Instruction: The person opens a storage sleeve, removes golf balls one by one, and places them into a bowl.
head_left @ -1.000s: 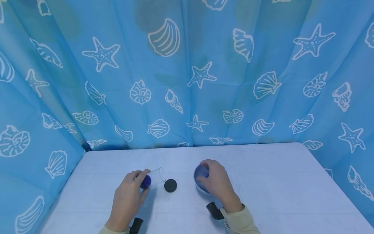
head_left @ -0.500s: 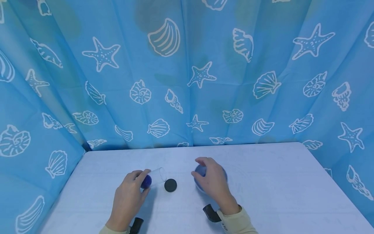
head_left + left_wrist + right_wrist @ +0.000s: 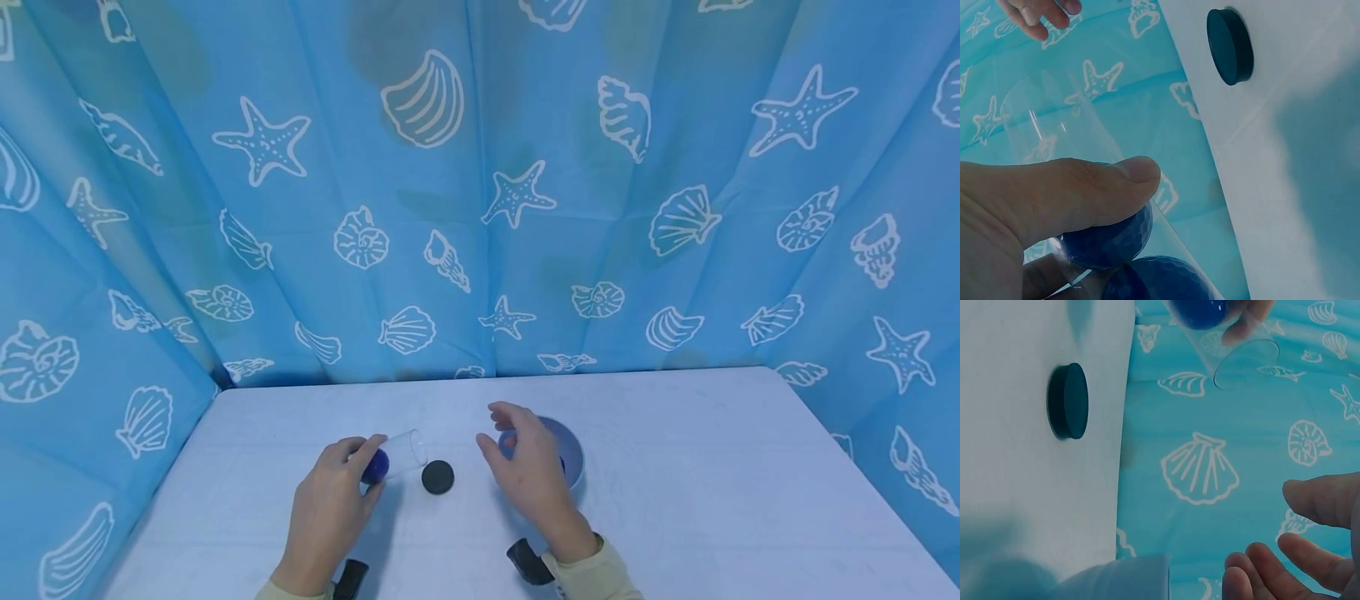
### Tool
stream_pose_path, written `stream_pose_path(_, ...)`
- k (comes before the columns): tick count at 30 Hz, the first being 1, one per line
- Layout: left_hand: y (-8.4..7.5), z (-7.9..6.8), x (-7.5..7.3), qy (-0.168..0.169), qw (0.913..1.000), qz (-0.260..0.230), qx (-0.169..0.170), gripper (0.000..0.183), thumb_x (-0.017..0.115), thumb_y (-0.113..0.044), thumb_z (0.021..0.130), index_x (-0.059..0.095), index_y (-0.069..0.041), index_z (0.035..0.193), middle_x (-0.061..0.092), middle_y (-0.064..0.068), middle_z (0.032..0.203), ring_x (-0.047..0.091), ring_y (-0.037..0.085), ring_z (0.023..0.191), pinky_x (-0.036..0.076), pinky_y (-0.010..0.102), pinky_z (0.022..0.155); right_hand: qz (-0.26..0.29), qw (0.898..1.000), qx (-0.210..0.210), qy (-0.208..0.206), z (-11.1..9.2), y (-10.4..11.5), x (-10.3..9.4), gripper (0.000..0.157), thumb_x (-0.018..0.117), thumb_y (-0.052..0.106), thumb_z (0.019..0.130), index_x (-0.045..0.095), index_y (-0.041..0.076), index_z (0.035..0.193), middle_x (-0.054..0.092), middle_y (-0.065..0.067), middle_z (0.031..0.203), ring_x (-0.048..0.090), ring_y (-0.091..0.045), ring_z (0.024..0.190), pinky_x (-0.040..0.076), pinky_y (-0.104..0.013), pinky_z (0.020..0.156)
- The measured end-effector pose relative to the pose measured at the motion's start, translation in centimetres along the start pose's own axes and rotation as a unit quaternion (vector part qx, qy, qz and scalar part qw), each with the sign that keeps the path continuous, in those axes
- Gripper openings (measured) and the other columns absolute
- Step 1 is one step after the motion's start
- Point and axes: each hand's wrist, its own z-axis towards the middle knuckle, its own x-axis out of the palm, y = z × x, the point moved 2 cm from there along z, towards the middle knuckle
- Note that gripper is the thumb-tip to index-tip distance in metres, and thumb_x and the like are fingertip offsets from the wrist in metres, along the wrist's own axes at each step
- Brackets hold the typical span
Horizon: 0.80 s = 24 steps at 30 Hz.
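Note:
My left hand (image 3: 330,504) grips a clear cylindrical container (image 3: 405,450), tilted with its open mouth to the right. Dark blue dimpled balls, like golf balls, lie inside it; in the left wrist view one ball (image 3: 1110,240) shows beneath my thumb and another ball (image 3: 1157,281) below that. My right hand (image 3: 528,471) hovers at the left side of a blue bowl (image 3: 566,442) and covers part of it. Its thumb and fingers (image 3: 1266,569) are apart, with nothing between them. Beside the hand, a bit of something dark blue (image 3: 562,464) shows inside the bowl.
A round black lid (image 3: 438,477) lies on the white table (image 3: 697,467) between my hands, just below the container's mouth. A blue curtain (image 3: 480,250) with white shell prints surrounds the table at the back and sides.
My right hand has come out of the bowl and moved left, its fingers spreading, so more of the bowl shows. My left hand and the container stay in place.

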Motion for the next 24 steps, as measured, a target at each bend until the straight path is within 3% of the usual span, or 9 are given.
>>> stream_pose_path(8,-0.1,0.0,0.0,0.0,1.0,0.005,0.001,0.062,0.095,-0.013,0.068,0.07,-0.014,0.125,0.067,0.015,0.113,0.067,0.032,0.104,0.059,0.048,0.085,0.033,0.999,-0.012,0.019,-0.1,0.1,0.7,0.044,0.071,0.019,0.095,0.057,0.006,0.135,0.066,-0.008,0.122,0.064,-0.019,0.105,0.058,-0.039,0.087)
stream_pose_path(13,-0.2,-0.1,0.2,-0.006,0.9999,0.009,0.011,0.062,0.095,-0.012,0.067,0.071,-0.015,0.124,0.068,0.014,0.112,0.067,0.032,0.103,0.06,0.048,0.085,0.047,0.998,0.005,0.039,-0.3,0.4,1.2,0.046,0.069,0.025,0.097,0.056,0.01,0.138,0.064,-0.004,0.125,0.062,-0.016,0.107,0.058,-0.035,0.089)
stream_pose_path(24,-0.6,-0.2,0.1,-0.011,0.9998,0.011,0.016,0.062,0.095,-0.011,0.067,0.072,-0.017,0.124,0.068,0.012,0.115,0.067,0.031,0.107,0.058,0.047,0.091,0.108,0.991,0.007,0.082,-0.8,0.4,2.1,0.051,0.063,0.037,0.1,0.052,0.01,0.142,0.063,-0.007,0.128,0.062,-0.02,0.112,0.056,-0.04,0.093)
